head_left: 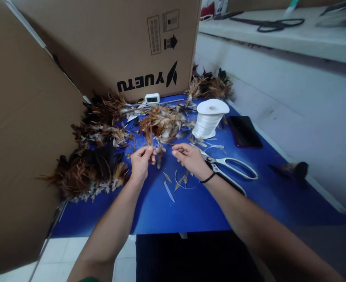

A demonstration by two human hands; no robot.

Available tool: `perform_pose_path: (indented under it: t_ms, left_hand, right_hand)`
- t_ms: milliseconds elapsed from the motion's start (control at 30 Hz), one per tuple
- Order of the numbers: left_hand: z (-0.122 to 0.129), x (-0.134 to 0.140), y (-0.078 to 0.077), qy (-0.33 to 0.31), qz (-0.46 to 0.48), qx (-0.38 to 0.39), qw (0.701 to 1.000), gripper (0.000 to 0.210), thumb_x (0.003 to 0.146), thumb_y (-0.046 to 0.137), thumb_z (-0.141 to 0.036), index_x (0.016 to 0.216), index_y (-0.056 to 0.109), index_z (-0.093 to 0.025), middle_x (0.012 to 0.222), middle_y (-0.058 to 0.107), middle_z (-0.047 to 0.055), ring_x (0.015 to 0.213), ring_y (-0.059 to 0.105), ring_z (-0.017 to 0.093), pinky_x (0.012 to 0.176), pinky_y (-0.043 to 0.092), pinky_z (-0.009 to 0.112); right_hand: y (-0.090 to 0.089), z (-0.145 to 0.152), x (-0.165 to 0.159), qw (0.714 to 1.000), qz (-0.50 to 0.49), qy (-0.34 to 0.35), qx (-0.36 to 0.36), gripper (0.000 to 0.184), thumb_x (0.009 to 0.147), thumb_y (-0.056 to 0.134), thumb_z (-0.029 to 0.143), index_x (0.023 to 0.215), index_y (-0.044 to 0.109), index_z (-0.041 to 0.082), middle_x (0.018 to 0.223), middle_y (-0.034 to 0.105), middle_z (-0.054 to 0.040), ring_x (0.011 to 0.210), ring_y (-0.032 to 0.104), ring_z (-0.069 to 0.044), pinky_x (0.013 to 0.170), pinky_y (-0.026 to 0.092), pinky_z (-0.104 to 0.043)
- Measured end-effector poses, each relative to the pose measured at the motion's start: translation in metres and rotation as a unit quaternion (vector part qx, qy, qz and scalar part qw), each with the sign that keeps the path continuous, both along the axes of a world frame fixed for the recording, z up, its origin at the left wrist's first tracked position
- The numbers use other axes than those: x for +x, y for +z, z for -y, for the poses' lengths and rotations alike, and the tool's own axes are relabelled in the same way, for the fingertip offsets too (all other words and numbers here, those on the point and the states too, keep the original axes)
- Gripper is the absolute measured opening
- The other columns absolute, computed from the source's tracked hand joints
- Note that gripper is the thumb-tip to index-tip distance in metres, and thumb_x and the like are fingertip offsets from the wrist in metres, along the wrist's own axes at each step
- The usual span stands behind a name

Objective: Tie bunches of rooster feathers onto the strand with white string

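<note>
My left hand (pixel 142 159) is closed in a pinch around a small brown feather (pixel 148 137), whose tip points up toward the pile. Opposite it, a short gap to the right, my right hand (pixel 191 158) has thumb and fingertips pressed together; whatever they hold is too small to make out. Just beyond both hands lies a loose pile of brown and white feathers (pixel 163 122). White-handled scissors (pixel 234 166) lie beside my right wrist. Below the hands are loose feathers (pixel 177 184), a thin ring of clear line (pixel 187 187) and a whitish strip (pixel 169 191).
Feather bunches (pixel 84 172) line the left side of the blue table (pixel 161 219), with another bunch (pixel 214 86) at the back. A white spool (pixel 209 119), phone (pixel 245 131) and small digital clock (pixel 152 98) stand or lie around. Cardboard boxes (pixel 102 43) enclose the back and left.
</note>
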State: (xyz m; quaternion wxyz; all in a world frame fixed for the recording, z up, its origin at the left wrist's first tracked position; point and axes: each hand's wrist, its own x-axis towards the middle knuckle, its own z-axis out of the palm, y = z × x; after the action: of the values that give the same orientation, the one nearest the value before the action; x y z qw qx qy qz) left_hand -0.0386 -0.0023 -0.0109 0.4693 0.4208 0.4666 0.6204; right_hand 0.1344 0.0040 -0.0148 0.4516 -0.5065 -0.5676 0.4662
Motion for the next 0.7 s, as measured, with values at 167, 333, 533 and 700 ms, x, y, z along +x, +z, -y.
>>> perform_pose_path:
  t_ms: [167, 333, 533, 700]
  left_hand:
    - [-0.007, -0.009, -0.002, 0.052, 0.002, 0.019, 0.998, 0.026, 0.067, 0.072, -0.038, 0.073, 0.067, -0.013, 0.057, 0.059, -0.001, 0.041, 0.048, 0.005, 0.038, 0.036, 0.016]
    - [-0.011, -0.014, -0.004, 0.069, -0.018, 0.012, 0.997, 0.026, 0.068, 0.069, -0.039, 0.073, 0.066, -0.014, 0.059, 0.059, -0.002, 0.041, 0.047, 0.005, 0.037, 0.036, 0.016]
    - [-0.012, -0.015, -0.009, 0.036, -0.057, -0.031, 0.997, 0.029, 0.068, 0.068, -0.042, 0.074, 0.065, -0.014, 0.053, 0.055, -0.003, 0.035, 0.046, 0.006, 0.033, 0.032, 0.017]
    - [-0.006, -0.009, -0.007, -0.063, -0.037, -0.077, 0.994, 0.032, 0.067, 0.071, -0.043, 0.073, 0.062, -0.013, 0.050, 0.054, -0.003, 0.036, 0.047, 0.007, 0.035, 0.034, 0.018]
  right_hand:
    - [0.007, -0.019, -0.021, 0.987, 0.162, 0.009, -0.008, 0.021, 0.077, 0.060, 0.033, 0.088, 0.064, 0.016, 0.059, 0.062, -0.0003, 0.042, 0.055, -0.011, 0.052, 0.044, -0.025]
    - [0.010, -0.037, -0.040, 0.962, 0.268, -0.008, 0.045, 0.017, 0.078, 0.058, 0.027, 0.065, 0.066, 0.019, 0.053, 0.062, -0.0013, 0.050, 0.059, -0.014, 0.057, 0.042, -0.024]
    - [0.004, -0.041, -0.033, 0.970, 0.227, -0.015, 0.084, 0.019, 0.079, 0.054, 0.025, 0.065, 0.065, 0.019, 0.053, 0.061, 0.0001, 0.053, 0.058, -0.014, 0.058, 0.041, -0.024]
    - [0.009, -0.030, -0.018, 0.993, 0.063, -0.018, 0.094, 0.019, 0.077, 0.054, 0.032, 0.067, 0.062, 0.017, 0.055, 0.059, 0.0019, 0.043, 0.050, -0.010, 0.049, 0.039, -0.023]
